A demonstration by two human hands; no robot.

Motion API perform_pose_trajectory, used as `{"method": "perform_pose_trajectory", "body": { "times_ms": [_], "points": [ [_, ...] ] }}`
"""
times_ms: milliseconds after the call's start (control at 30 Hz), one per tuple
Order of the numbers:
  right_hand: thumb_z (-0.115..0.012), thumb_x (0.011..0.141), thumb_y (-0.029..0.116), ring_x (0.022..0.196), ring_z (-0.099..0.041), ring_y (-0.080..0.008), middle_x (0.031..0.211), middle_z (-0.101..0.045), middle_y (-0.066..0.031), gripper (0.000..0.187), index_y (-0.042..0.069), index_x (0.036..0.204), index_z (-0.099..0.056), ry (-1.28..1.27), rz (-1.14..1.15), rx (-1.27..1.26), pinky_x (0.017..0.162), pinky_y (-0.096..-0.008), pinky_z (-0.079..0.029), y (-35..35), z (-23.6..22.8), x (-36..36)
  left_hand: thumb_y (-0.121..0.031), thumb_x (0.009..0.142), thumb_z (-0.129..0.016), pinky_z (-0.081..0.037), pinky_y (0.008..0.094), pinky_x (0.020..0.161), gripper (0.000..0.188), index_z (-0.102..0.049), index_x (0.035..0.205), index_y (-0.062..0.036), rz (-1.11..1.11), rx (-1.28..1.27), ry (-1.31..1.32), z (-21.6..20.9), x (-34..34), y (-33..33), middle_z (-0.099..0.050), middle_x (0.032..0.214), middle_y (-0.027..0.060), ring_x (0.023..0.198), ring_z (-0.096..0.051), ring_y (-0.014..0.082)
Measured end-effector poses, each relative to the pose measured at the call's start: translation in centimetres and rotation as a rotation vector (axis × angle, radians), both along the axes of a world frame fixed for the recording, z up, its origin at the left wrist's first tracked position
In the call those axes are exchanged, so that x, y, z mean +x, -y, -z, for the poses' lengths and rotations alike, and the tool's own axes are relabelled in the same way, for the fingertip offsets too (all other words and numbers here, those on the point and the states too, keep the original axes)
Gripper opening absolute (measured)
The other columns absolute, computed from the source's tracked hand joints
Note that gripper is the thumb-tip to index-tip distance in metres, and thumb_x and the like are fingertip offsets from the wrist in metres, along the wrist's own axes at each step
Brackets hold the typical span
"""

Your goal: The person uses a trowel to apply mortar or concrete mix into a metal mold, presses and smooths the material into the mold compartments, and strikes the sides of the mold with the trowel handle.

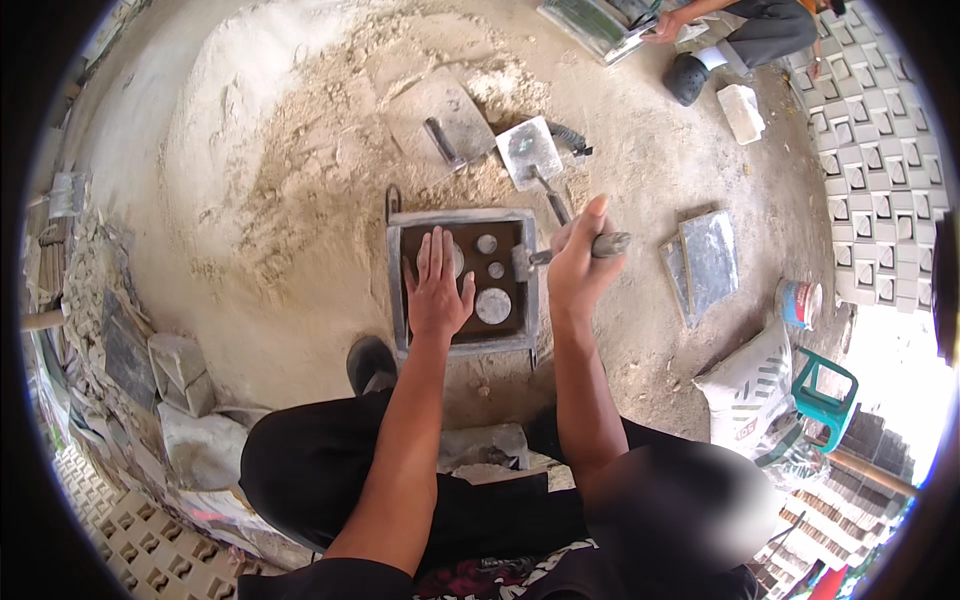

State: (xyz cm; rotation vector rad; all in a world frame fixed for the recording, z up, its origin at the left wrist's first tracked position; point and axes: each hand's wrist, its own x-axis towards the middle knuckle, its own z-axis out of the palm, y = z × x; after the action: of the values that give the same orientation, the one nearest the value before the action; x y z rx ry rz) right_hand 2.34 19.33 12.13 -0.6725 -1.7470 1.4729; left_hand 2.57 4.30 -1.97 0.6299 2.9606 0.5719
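Observation:
A square metal mould frame (462, 216) lies on the ground in front of me, with a brown surface inside. Several pale round discs of different sizes sit in it, the large one (493, 306) at the lower right. My left hand (437, 290) rests flat inside the frame with its fingers stretched out, partly covering a disc (458, 262) at the left. Beside the frame's right edge, my right hand (580, 262) grips a short-handled tool (612, 244). Its grey head is at the frame's right side; whether it touches, I cannot tell.
Beyond the frame lie a flat float (440, 118) and a square-bladed trowel (530, 152) on loose sandy powder (330, 150). Flat plates (708, 262), a white sack (745, 385), a bucket (800, 303) and a green stool (826, 398) stand right. Another person's hand (664, 26) works at the far right.

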Motion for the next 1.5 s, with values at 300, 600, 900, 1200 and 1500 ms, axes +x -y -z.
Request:
{"method": "perform_pose_trajectory", "body": {
  "times_ms": [300, 600, 900, 1200, 1500],
  "points": [
    [-0.046, 0.100, 0.024, 0.050, -0.029, -0.0076, 0.050, -0.032, 0.0003, 0.044, 0.004, 0.061, -0.039, 0.093, -0.019, 0.043, 0.044, -0.0314, -0.024, -0.2, 0.1, -2.0, -0.041, 0.089, -0.052, -0.018, 0.0491, 0.115, 0.075, -0.018, 0.149, -0.0122, -0.022, -0.014, 0.043, -0.3, -0.6, -0.5, -0.019, 0.155, 0.0029, 0.143, -0.019, 0.0200],
    [-0.059, 0.094, 0.020, 0.058, -0.034, -0.0043, 0.054, -0.041, 0.0031, 0.039, 0.002, 0.060, -0.050, 0.209, -0.631, 0.055, 0.048, -0.0272, -0.030, -2.0, 1.8, -3.1, -0.030, 0.092, -0.050, -0.019, 0.0537, 0.112, 0.041, -0.047, 0.126, -0.0072, -0.018, 0.078, -0.153, 1.3, -3.1, -1.3, -0.047, 0.132, 0.0120, 0.127, -0.039, 0.0309],
    [-0.053, 0.097, 0.024, 0.050, -0.030, -0.0047, 0.052, -0.037, 0.0048, 0.048, 0.005, 0.055, -0.038, -0.041, -0.535, -0.078, 0.045, -0.0274, -0.021, -2.3, 0.7, -0.8, -0.025, 0.091, -0.046, -0.011, 0.0551, 0.114, 0.055, -0.033, 0.142, -0.0090, 0.007, 0.076, -0.137, 1.1, -3.8, -1.4, -0.028, 0.150, 0.0098, 0.140, -0.024, 0.0265],
    [-0.048, 0.098, 0.027, 0.043, -0.028, -0.0077, 0.049, -0.030, 0.0026, 0.051, 0.010, 0.054, -0.028, -0.064, -0.402, -0.052, 0.043, -0.0277, -0.016, 0.1, 1.1, -0.9, -0.026, 0.090, -0.043, -0.011, 0.0534, 0.115, 0.061, -0.026, 0.146, -0.0088, -0.019, 0.035, -0.073, 0.8, -4.3, -2.0, -0.025, 0.152, 0.0097, 0.142, -0.021, 0.0257],
    [-0.047, 0.098, 0.014, 0.043, -0.024, -0.0070, 0.050, -0.025, 0.0054, 0.047, 0.011, 0.054, -0.028, 0.044, -0.272, -0.187, 0.044, -0.0272, -0.017, 0.1, 4.1, -2.6, -0.032, 0.094, -0.044, -0.018, 0.0477, 0.114, 0.037, -0.054, 0.112, -0.0011, -0.078, 0.050, -0.183, 1.3, -8.9, -2.5, -0.050, 0.127, 0.0168, 0.126, -0.042, 0.0288]
  ]
}}
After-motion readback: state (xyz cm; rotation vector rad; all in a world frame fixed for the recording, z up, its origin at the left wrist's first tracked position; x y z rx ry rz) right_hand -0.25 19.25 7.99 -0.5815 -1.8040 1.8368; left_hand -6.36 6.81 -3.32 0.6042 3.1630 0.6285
